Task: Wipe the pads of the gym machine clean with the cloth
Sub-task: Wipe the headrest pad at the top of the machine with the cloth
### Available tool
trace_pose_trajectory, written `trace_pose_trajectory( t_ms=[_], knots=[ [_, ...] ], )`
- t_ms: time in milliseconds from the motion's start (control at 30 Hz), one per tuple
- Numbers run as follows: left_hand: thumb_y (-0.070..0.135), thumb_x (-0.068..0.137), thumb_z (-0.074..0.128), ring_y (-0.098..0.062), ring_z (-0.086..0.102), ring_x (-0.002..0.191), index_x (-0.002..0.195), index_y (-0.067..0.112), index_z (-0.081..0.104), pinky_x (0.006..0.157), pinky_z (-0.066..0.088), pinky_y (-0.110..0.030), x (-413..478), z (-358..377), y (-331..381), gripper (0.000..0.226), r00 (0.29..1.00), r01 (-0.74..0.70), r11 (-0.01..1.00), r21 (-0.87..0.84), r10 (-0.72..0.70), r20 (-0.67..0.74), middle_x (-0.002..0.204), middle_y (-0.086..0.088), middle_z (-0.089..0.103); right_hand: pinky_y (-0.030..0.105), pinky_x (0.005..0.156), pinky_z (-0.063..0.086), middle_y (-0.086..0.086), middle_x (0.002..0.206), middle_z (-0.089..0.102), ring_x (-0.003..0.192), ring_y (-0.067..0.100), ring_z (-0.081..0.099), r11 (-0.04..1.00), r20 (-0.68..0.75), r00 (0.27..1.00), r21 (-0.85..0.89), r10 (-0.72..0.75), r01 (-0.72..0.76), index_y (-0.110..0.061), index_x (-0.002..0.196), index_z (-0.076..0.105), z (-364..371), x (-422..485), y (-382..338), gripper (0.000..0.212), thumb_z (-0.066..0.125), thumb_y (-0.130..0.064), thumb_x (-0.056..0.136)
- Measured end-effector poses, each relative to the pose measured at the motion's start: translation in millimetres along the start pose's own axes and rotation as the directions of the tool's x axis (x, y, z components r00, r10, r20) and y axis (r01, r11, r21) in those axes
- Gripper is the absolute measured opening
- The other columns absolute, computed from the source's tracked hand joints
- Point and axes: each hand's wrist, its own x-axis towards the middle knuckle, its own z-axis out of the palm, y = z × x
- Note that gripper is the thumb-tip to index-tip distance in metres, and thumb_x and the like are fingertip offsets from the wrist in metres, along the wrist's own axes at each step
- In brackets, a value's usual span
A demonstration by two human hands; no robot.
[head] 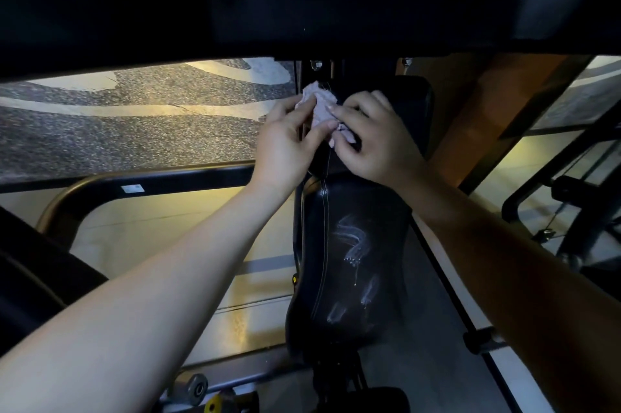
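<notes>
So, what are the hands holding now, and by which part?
Both hold the cloth: the left hand pinches its left edge, the right hand its right side.

— How's the light?
— Dim and warm. A yellowish pool lies on the floor (161,221) at the left. The left forearm (151,278) catches it, while the right forearm (504,261) sits in brown shadow.
— The dark parts?
— The upper pad (302,9) is nearly black, its detail lost. The seat pad (353,261) shows pale glinting streaks (its only sheen).
— Sharpness?
— Soft and grainy. Straight bars bow toward the edges. The cloth (319,103) reads pale grey-pink.
</notes>
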Motion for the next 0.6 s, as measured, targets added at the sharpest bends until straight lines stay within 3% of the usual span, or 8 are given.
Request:
trace_pose_trajectory(
  t_ms=[100, 200, 300, 467, 600],
  knots=[
    [0.038, 0.085, 0.077, -0.018, 0.051, 0.127, 0.135, 0.008, 0.062, 0.107, 0.038, -0.02, 1, 8, 3, 0.06, 0.999, 0.027, 0.998, 0.053, -0.026, -0.03, 0.136, -0.007, 0.055, 0.035, 0.086, 0.048, 0.019, 0.109, 0.059, 0.099, 0.032, 0.057, 0.999, -0.035, 0.999, -0.003, 0.04, -0.04, 0.002, 0.124, 0.065, -10, -2, 14, 0.04, 0.06, -0.01, 0.085],
    [0.039, 0.088, 0.071, -0.026, 0.049, 0.13, 0.133, 0.006, 0.063, 0.109, 0.042, -0.032, 7, 18, 14, 0.057, 0.996, 0.058, 0.993, 0.105, -0.051, -0.071, 0.138, -0.012, 0.054, 0.032, 0.09, 0.048, 0.018, 0.113, 0.058, 0.104, 0.031, 0.057, 0.989, -0.075, 0.988, -0.05, 0.134, -0.138, -0.001, 0.124, 0.065, -6, 7, 26, 0.033, 0.056, -0.013, 0.094],
    [0.042, 0.093, 0.065, -0.032, 0.039, 0.135, 0.136, 0.007, 0.06, 0.105, 0.032, -0.02, 11, 28, 24, 0.055, 0.996, 0.059, 0.983, 0.176, -0.046, -0.077, 0.139, -0.016, 0.054, 0.036, 0.088, 0.05, 0.017, 0.109, 0.058, 0.101, 0.029, 0.059, 0.984, -0.097, 0.981, -0.05, 0.165, -0.171, -0.001, 0.113, 0.065, 4, 14, 30, 0.023, 0.053, -0.015, 0.099],
    [0.031, 0.1, 0.048, -0.038, 0.049, 0.119, 0.135, 0.01, 0.06, 0.099, 0.04, -0.034, 40, 35, 30, 0.043, 0.985, -0.141, 0.907, 0.397, 0.168, -0.034, 0.129, -0.012, 0.063, 0.045, 0.079, 0.045, 0.016, 0.1, 0.06, 0.092, 0.034, 0.055, 0.961, -0.194, 0.96, -0.152, 0.201, -0.231, -0.004, 0.104, 0.063, 21, 11, 27, 0.019, 0.05, -0.017, 0.099],
    [0.027, 0.1, 0.046, -0.032, 0.059, 0.106, 0.127, 0.008, 0.066, 0.101, 0.041, -0.032, 54, 30, 23, 0.039, 0.961, -0.26, 0.882, 0.393, 0.276, 0.018, 0.117, -0.008, 0.07, 0.044, 0.076, 0.042, 0.017, 0.097, 0.06, 0.089, 0.035, 0.054, 0.95, -0.216, 0.967, -0.25, 0.134, -0.187, -0.003, 0.1, 0.062, 27, 10, 30, 0.019, 0.051, -0.019, 0.099]
  ],
)
